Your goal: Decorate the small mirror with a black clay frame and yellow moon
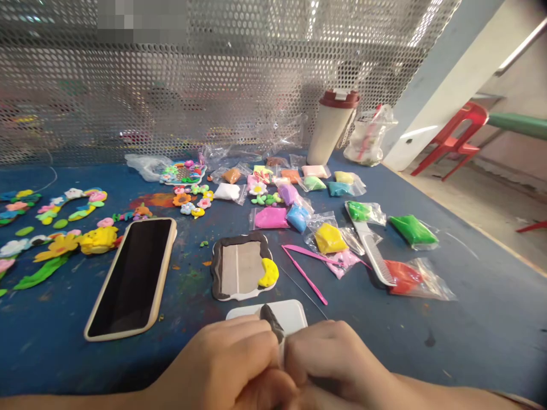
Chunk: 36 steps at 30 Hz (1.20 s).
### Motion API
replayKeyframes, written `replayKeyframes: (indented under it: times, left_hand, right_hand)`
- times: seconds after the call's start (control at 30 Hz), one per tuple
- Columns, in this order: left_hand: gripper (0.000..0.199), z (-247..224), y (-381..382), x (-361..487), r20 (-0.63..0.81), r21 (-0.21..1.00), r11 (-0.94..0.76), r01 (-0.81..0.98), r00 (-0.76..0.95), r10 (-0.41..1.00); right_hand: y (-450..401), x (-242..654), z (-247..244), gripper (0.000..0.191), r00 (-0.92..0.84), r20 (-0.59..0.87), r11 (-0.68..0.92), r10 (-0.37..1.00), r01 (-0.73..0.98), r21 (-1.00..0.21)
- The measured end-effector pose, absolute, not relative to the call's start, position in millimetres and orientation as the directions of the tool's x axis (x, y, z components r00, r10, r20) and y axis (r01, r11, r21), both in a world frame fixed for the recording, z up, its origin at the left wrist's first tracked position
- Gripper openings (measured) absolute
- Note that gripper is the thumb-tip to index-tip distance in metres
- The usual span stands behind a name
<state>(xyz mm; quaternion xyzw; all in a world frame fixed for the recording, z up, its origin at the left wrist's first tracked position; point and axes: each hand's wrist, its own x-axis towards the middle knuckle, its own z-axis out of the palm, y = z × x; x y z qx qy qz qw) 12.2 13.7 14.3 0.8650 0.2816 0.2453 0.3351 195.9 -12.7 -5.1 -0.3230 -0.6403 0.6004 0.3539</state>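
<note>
My left hand (231, 356) and my right hand (337, 356) meet at the bottom middle, fingers curled in. Between them a small packet of dark clay (272, 320) pokes up; most of it is hidden by the fingers. Just behind my knuckles lies a white plate or lid (294, 313). Beyond that is a small frame (216, 267) edged with dark clay, with a yellow clay moon (269, 273) on its right side. Pink modelling tools (305, 274) rest to the right of the frame.
A phone (132, 279) lies at left beside colourful clay pieces (60, 245). Clay packets (329, 238) spread across the middle and right, with a white comb (374, 253) among them. A tumbler (327, 128) and a plastic bag (370, 136) stand before the perforated metal screen (192, 102).
</note>
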Motion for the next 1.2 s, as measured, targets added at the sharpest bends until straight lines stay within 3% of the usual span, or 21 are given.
replayKeyframes:
  times: [0.13, 0.23, 0.37, 0.47, 0.53, 0.63, 0.7, 0.73, 0.87, 1.0, 1.2]
  left_hand:
    - [0.047, 17.0, 28.8, 11.6, 0.052, 0.866, -0.417, 0.275, 0.781, 0.623]
    - [0.045, 15.8, 38.1, 12.2, -0.086, 0.923, -0.245, 0.297, 0.78, 0.62]
    - [0.044, 17.2, 41.6, 10.3, -0.162, 0.946, -0.118, 0.301, 0.757, 0.632]
    - [0.044, 22.2, 42.1, 5.9, -0.189, 0.922, -0.154, 0.355, 0.761, 0.621]
    - [0.043, 25.8, 42.6, 3.5, -0.121, 0.877, -0.284, 0.387, 0.75, 0.65]
    - [0.042, 27.6, 43.2, 4.1, 0.208, 0.689, -0.604, 0.401, 0.689, 0.694]
    - [0.078, 25.6, 42.6, 7.4, 0.372, 0.5, -0.754, 0.426, 0.68, 0.631]
    - [0.081, 23.9, 42.0, 9.2, 0.376, 0.441, -0.783, 0.438, 0.702, 0.605]
    - [0.024, 17.3, 39.7, 13.2, 0.236, 0.427, -0.758, 0.493, 0.749, 0.62]
    - [0.018, 15.9, 38.9, 12.3, 0.199, 0.384, -0.724, 0.574, 0.714, 0.672]
    - [0.016, 16.2, 36.8, 15.1, 0.155, 0.361, -0.713, 0.602, 0.715, 0.682]
  right_hand:
    - [-8.1, 197.2, 4.7, 0.041, -0.545, -0.141, -0.214, 0.826, -0.074, -0.974]
    - [-5.4, 199.1, 3.1, 0.037, -0.521, -0.207, -0.353, 0.828, -0.198, -0.914]
    - [-2.4, 206.2, -2.8, 0.033, -0.462, -0.201, -0.378, 0.864, -0.331, -0.865]
    - [0.7, 212.3, -2.2, 0.031, -0.422, -0.169, -0.32, 0.891, -0.318, -0.892]
    - [3.1, 214.0, 0.6, 0.029, -0.438, -0.14, -0.282, 0.888, -0.278, -0.918]
    - [5.5, 212.5, 5.3, 0.028, -0.456, -0.115, -0.258, 0.882, -0.265, -0.929]
    - [5.6, 210.3, 7.5, 0.029, -0.5, -0.107, -0.261, 0.86, -0.249, -0.933]
    - [5.4, 209.2, 8.2, 0.029, -0.516, -0.099, -0.243, 0.851, -0.22, -0.945]
    - [4.5, 207.0, 7.1, 0.021, -0.359, 0.048, 0.063, 0.932, 0.031, -0.997]
    - [4.8, 207.3, 3.1, 0.008, -0.215, 0.352, 0.404, 0.911, 0.3, -0.864]
    - [2.9, 204.6, 0.6, 0.007, -0.273, 0.417, 0.494, 0.867, 0.362, -0.79]
